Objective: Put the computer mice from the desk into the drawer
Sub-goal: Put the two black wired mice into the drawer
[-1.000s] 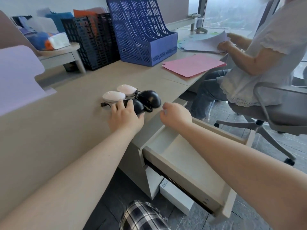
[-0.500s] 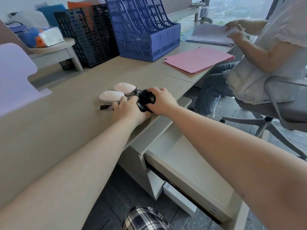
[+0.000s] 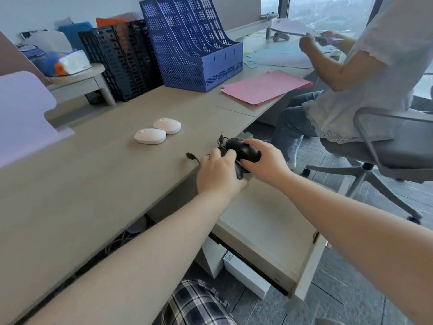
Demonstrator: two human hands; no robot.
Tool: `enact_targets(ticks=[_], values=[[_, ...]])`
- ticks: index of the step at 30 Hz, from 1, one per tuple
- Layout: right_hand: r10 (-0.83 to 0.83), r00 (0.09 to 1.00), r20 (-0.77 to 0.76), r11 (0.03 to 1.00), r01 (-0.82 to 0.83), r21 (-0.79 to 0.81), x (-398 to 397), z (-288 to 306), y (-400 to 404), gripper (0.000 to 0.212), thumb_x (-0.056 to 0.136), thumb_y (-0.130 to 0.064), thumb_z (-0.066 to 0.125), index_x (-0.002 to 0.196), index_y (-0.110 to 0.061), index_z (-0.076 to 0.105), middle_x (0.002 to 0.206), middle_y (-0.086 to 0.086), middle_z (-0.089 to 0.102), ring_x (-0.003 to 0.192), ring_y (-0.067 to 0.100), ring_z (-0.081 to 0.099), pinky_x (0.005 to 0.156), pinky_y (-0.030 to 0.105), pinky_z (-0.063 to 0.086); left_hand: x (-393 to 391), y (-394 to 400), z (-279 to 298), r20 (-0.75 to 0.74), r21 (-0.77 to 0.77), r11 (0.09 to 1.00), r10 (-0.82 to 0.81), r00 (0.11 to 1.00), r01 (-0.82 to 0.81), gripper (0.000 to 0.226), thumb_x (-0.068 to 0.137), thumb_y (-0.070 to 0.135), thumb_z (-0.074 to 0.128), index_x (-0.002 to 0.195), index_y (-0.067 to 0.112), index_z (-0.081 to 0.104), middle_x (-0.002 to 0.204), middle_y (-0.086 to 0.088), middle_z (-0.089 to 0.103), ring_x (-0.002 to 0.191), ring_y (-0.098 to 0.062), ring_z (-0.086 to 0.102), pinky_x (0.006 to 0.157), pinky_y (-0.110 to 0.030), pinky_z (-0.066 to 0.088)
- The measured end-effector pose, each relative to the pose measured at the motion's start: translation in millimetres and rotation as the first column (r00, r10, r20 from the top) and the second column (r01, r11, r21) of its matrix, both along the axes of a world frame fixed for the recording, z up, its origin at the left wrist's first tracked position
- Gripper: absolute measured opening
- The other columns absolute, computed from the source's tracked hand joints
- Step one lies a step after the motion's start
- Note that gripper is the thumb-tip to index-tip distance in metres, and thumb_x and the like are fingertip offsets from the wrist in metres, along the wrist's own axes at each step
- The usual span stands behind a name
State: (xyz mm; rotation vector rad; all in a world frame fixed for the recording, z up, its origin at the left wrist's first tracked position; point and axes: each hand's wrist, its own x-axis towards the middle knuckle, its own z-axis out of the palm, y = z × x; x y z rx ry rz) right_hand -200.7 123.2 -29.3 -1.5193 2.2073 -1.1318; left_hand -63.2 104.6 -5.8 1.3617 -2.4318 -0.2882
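Office desk point(image 3: 93, 184) running along the left, its open drawer point(image 3: 269, 233) lying directly below both hands. At the desk's front edge, right hand point(image 3: 264, 160) is clamping a black mouse point(image 3: 243, 150); left hand point(image 3: 218, 174) is gripping another, mostly hidden. Two white mice point(image 3: 159, 131) are sitting farther back, touching.

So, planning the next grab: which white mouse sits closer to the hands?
The front-left white mouse; the other white mouse lies behind it, nearer the blue file rack.
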Motion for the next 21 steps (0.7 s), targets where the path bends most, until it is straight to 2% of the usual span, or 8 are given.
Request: enact_targets(ticks=[2,5,8,11,15,18,21], values=[[-0.047,0.998,0.046,0.999,0.047,0.013,-10,-6,20,0.053,0.078,-0.018,0.071,0.129,-0.022,0.058,0.127,0.004,0.065,0.119,0.025,0.056,0.1,0.032,0.042,-13,17,-8,-0.004,0.007,1.0,-0.028,1.0,0.028,0.047,0.072,0.036,0.071,0.109,0.014,0.053,0.112,-0.012,0.054,0.109,-0.034,0.047,0.081,-0.039,0.044],[-0.104,0.988,0.116,0.989,0.09,0.119,-18,-28,38,0.054,0.078,-0.018,0.072,0.13,-0.022,0.058,0.129,0.004,0.064,0.117,0.024,0.058,0.097,0.03,0.044,-33,29,-35,0.062,0.064,0.998,-0.025,0.998,0.021,0.039,0.076,0.031,0.071,0.106,0.013,0.054,0.114,-0.01,0.057,0.114,-0.03,0.045,0.081,-0.038,0.046],[-0.092,0.986,0.142,0.977,0.062,0.205,-20,-60,42,0.055,0.077,-0.019,0.073,0.131,-0.021,0.058,0.13,0.003,0.064,0.12,0.021,0.057,0.1,0.027,0.042,-48,32,-76,0.158,0.143,0.99,-0.028,0.987,0.005,0.03,0.082,0.022,0.066,0.109,0.013,0.055,0.117,-0.009,0.059,0.117,-0.027,0.045,0.083,-0.037,0.047],[-0.081,0.988,0.135,0.959,0.04,0.282,-30,-88,38,0.056,0.077,-0.019,0.072,0.132,-0.019,0.057,0.129,0.003,0.064,0.121,0.02,0.057,0.1,0.025,0.041,-54,32,-114,0.225,0.216,0.976,-0.043,0.973,-0.007,0.032,0.085,0.015,0.063,0.116,0.008,0.055,0.122,-0.011,0.055,0.12,-0.028,0.045,0.087,-0.036,0.047],[-0.068,0.994,0.091,0.934,0.031,0.355,-54,-112,26,0.056,0.077,-0.019,0.071,0.131,-0.019,0.057,0.128,0.004,0.065,0.119,0.022,0.057,0.098,0.026,0.042,-62,22,-142,0.306,0.129,0.988,-0.117,0.945,0.081,0.028,0.087,0.004,0.054,0.115,0.006,0.055,0.123,-0.01,0.057,0.124,-0.027,0.04,0.092,-0.036,0.044],[-0.008,0.999,0.047,0.914,-0.012,0.405,-61,-126,14,0.055,0.079,-0.018,0.07,0.132,-0.019,0.056,0.129,0.005,0.064,0.12,0.025,0.056,0.101,0.029,0.041,-67,9,-149,0.304,0.101,0.993,-0.094,0.948,0.066,0.031,0.088,-0.001,0.048,0.117,0.007,0.053,0.125,-0.011,0.054,0.123,-0.028,0.039,0.091,-0.038,0.045],[0.064,0.998,0.003,0.902,-0.059,0.427,-61,-138,3,0.056,0.078,-0.019,0.071,0.132,-0.019,0.056,0.125,0.008,0.066,0.118,0.029,0.054,0.098,0.03,0.042,-68,-1,-156,0.321,0.075,0.997,-0.053,0.946,0.03,0.033,0.089,0.002,0.051,0.121,0.008,0.05,0.129,-0.011,0.05,0.122,-0.028,0.04,0.088,-0.036,0.047]])
